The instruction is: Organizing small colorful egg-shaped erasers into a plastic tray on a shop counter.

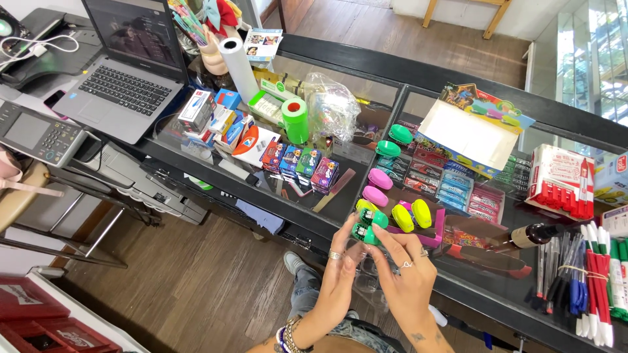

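Observation:
Both my hands meet at the near edge of a glass display counter (pixel 340 196). My left hand (pixel 339 271) and my right hand (pixel 405 278) together pinch a small green gadget (pixel 364 234) between their fingertips. A second green one (pixel 374 217) lies just above it. Beside them rest yellow ones (pixel 412 214) and pink ones (pixel 377 186) of the same oval shape, and teal ones (pixel 394 140) lie farther back. A pink tray (pixel 437 229) sits under the yellow ones.
An open laptop (pixel 124 72) and a printer (pixel 36 131) stand at left. The counter carries small boxes (pixel 209 114), a green tape roll (pixel 296 119), a white paper roll (pixel 238 65), a red and white pack (pixel 559 180), a dark bottle (pixel 526 236) and bundled pens (pixel 598 281). Wooden floor lies below.

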